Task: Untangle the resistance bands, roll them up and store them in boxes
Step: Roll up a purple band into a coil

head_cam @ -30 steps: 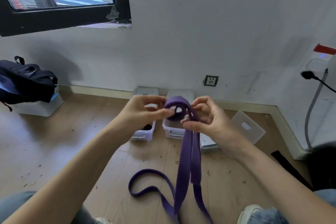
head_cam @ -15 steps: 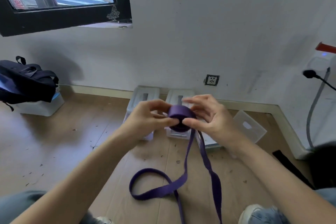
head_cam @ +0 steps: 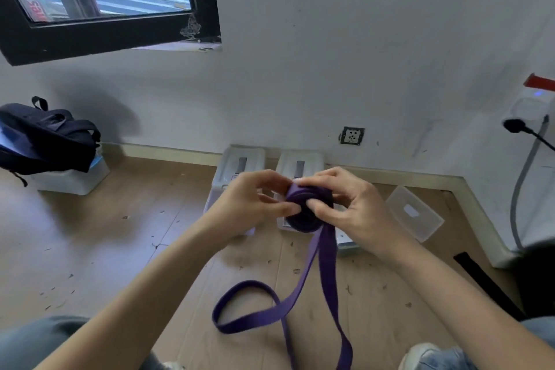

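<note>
Head view: left hand (head_cam: 249, 204) and right hand (head_cam: 357, 207) pinch a partly wound roll of flat purple rubber resistance band (head_cam: 306, 213) with curled fingers, above the clear plastic boxes (head_cam: 240, 165). Its long tail loops on the wooden floor (head_cam: 90, 234), so most winding and the boxing remain.

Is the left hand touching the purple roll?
Touching. In the head view the left hand pinches the edge of the purple roll with its thumb and fingertips, with no gap between them. The right hand grips the other side.
</note>
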Available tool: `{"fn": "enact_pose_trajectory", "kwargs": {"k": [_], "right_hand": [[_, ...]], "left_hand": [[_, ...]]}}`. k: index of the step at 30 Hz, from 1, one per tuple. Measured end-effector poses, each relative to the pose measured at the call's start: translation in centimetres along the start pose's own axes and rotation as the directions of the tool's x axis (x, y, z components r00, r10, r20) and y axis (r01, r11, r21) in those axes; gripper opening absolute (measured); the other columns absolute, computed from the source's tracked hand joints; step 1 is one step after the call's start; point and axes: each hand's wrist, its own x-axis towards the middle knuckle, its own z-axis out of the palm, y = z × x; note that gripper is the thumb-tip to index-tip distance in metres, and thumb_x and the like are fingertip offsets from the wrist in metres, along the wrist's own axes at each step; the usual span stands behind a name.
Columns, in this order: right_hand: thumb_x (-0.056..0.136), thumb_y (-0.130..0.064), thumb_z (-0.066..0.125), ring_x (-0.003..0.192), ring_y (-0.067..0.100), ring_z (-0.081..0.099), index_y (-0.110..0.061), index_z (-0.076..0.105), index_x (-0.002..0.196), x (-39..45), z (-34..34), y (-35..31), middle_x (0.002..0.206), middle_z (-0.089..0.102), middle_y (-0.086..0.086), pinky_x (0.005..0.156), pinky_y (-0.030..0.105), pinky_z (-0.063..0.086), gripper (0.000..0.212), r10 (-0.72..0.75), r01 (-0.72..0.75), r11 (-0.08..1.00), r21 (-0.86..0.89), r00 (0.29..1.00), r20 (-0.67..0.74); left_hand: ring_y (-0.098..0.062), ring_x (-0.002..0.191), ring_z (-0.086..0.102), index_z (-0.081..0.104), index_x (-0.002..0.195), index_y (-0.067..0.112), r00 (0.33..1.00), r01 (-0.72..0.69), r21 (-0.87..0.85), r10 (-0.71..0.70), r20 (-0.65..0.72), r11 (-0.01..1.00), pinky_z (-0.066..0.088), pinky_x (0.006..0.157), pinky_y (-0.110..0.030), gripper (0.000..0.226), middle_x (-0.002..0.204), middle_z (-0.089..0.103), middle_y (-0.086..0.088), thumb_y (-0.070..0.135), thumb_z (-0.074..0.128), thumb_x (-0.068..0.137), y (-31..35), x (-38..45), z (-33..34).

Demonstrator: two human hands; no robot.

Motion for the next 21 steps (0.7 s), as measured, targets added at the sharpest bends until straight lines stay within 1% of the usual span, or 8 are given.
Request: {"fn": "enact_pose_trajectory", "kwargs": {"k": [3,4,8,11,13,15,18,21], "right_hand": [[0.071,-0.022,0.074,0.094,0.007,0.066,-0.028,0.056,0.111,0.1,-0.4,0.0,0.113,0.062,-0.002,0.075,0.019,0.053,0.044,0.162,-0.143,0.935,0.323,0.986,-0.033],[0.067,-0.025,0.075,0.092,0.006,0.067,-0.025,0.052,0.109,0.0,-0.3,0.0,0.111,0.063,-0.001,0.073,0.017,0.053,0.048,0.198,-0.171,0.916,0.363,0.979,-0.038],[0.070,-0.021,0.074,0.086,0.006,0.067,-0.023,0.052,0.101,-0.1,0.4,0.1,0.094,0.069,-0.004,0.073,0.016,0.052,0.038,0.176,-0.126,0.929,0.349,0.978,-0.116],[0.078,-0.004,0.071,0.085,0.010,0.067,-0.025,0.060,0.097,0.1,-0.3,-0.1,0.092,0.070,-0.006,0.076,0.022,0.052,0.030,0.106,-0.069,0.949,0.306,0.989,-0.104],[0.080,-0.006,0.070,0.087,0.010,0.065,-0.030,0.063,0.096,0.4,-0.8,-0.4,0.094,0.069,-0.008,0.082,0.028,0.053,0.031,0.060,-0.052,0.987,0.149,0.997,-0.052],[0.079,-0.010,0.072,0.092,0.011,0.065,-0.033,0.063,0.098,0.5,-1.0,-0.5,0.098,0.068,-0.008,0.086,0.031,0.053,0.032,0.035,-0.034,0.997,0.063,0.999,-0.004],[0.074,-0.019,0.076,0.100,0.005,0.063,-0.036,0.059,0.109,0.3,-0.7,-0.6,0.105,0.067,-0.011,0.088,0.023,0.052,0.042,0.067,-0.073,0.988,0.135,0.997,0.044],[0.071,-0.016,0.079,0.091,0.001,0.065,-0.035,0.053,0.102,0.4,-0.6,-0.4,0.101,0.066,-0.011,0.083,0.018,0.053,0.045,0.083,-0.081,0.995,0.057,0.996,-0.040]], "left_hand": [[-0.015,0.084,0.071,0.069,0.094,0.025,0.999,-0.001,-0.166,-0.006,-0.044,0.986,0.056,0.078,-0.029,0.031,0.088,0.073,0.007,0.027,0.077,0.065,0.3,0.0,-0.8],[-0.016,0.086,0.070,0.071,0.093,0.026,0.998,-0.011,-0.212,-0.003,-0.070,0.977,0.055,0.081,-0.030,0.030,0.090,0.073,0.005,0.031,0.075,0.063,0.5,0.0,-1.0],[-0.014,0.093,0.069,0.071,0.096,0.023,0.997,-0.008,-0.336,-0.018,-0.074,0.942,0.055,0.077,-0.022,0.027,0.098,0.072,0.002,0.030,0.072,0.070,0.7,0.1,-1.5],[-0.011,0.087,0.069,0.064,0.102,0.022,0.999,0.025,-0.141,-0.031,-0.037,0.990,0.054,0.077,-0.024,0.032,0.097,0.070,0.002,0.010,0.075,0.074,0.1,0.1,-1.6],[-0.006,0.080,0.068,0.060,0.100,0.032,1.000,-0.011,-0.020,0.011,-0.008,1.000,0.054,0.073,-0.022,0.046,0.093,0.067,0.005,0.002,0.077,0.069,0.0,0.1,-1.3],[-0.003,0.078,0.067,0.060,0.096,0.033,0.999,-0.047,0.020,0.047,-0.005,0.999,0.053,0.069,-0.017,0.046,0.085,0.068,0.006,0.003,0.079,0.067,-0.1,0.0,-1.0],[-0.011,0.082,0.069,0.066,0.098,0.020,0.998,0.004,-0.133,-0.011,-0.054,0.991,0.055,0.067,-0.022,0.035,0.085,0.072,0.002,0.007,0.079,0.068,-0.3,-0.2,-0.9],[-0.018,0.090,0.069,0.066,0.104,0.016,0.993,0.110,-0.206,-0.098,0.065,0.972,0.058,0.075,-0.030,0.038,0.095,0.072,-0.004,0.018,0.078,0.068,-0.2,-0.1,-0.9]]}}
